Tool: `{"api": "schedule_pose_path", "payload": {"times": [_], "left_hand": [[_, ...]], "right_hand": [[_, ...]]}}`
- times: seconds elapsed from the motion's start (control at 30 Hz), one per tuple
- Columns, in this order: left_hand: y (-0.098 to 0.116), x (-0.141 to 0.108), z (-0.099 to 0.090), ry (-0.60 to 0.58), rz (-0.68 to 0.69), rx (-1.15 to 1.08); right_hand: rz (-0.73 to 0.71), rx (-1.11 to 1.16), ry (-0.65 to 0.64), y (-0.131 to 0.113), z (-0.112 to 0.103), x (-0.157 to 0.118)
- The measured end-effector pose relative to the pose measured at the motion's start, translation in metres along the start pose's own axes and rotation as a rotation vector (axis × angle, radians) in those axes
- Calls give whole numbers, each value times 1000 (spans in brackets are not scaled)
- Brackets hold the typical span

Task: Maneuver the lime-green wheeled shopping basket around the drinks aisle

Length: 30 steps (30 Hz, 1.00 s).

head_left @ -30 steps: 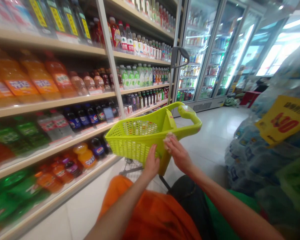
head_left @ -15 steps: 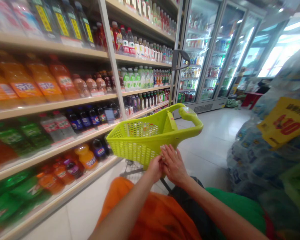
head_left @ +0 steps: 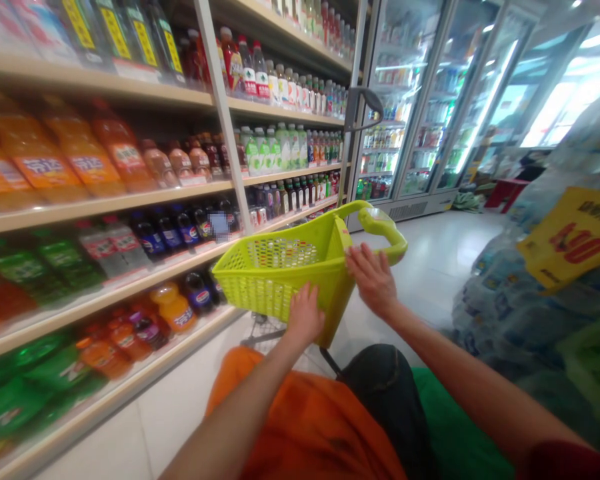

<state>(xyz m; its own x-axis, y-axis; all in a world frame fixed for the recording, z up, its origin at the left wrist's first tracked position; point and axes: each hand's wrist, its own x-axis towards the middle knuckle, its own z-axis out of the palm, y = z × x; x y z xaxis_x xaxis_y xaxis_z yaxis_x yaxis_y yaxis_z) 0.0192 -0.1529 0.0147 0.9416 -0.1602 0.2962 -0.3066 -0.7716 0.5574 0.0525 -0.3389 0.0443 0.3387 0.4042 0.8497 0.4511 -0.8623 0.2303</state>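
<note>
A yellow-green plastic basket cart (head_left: 330,273) stands in front of me, its looped handle toward the right. My left hand (head_left: 306,315) rests against the near side of the basket, fingers apart and pointing up. Over the rear corner, just below the handle, lies my right hand (head_left: 373,280), its fingers stretched out on the plastic. Neither hand is wrapped round anything. Through the perforated walls, no goods can be made out in the basket. Below it, my knees in orange cloth (head_left: 290,427) and dark trousers (head_left: 385,387) show.
Shelves (head_left: 180,263) of drink bottles line the left side. Glass-door fridges (head_left: 410,120) stand at the back. Wrapped bottle packs (head_left: 505,313) with a yellow price sign (head_left: 575,240) are stacked on the right. A dark handle (head_left: 363,110) rises behind the cart.
My hands were together at the basket's near side. They have separated: the left moved slightly down and left, the right moved up and right toward the handle.
</note>
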Motion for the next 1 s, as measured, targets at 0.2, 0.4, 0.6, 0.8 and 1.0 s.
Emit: {"api": "schedule_pose_path", "payload": {"times": [0.2, 0.4, 0.6, 0.8, 1.0], "left_hand": [[-15, -12, 7, -71, 127, 374], [-40, -10, 4, -25, 87, 480], [-50, -11, 0, -14, 58, 504], [-57, -20, -2, -26, 71, 507], [-76, -22, -6, -43, 0, 537]], "right_hand": [[-172, 129, -241, -44, 28, -55], [-103, 142, -136, -51, 21, -31], [-90, 85, -119, -45, 37, 4], [-224, 119, -327, -70, 55, -41], [-253, 110, -194, -78, 53, -10]]}}
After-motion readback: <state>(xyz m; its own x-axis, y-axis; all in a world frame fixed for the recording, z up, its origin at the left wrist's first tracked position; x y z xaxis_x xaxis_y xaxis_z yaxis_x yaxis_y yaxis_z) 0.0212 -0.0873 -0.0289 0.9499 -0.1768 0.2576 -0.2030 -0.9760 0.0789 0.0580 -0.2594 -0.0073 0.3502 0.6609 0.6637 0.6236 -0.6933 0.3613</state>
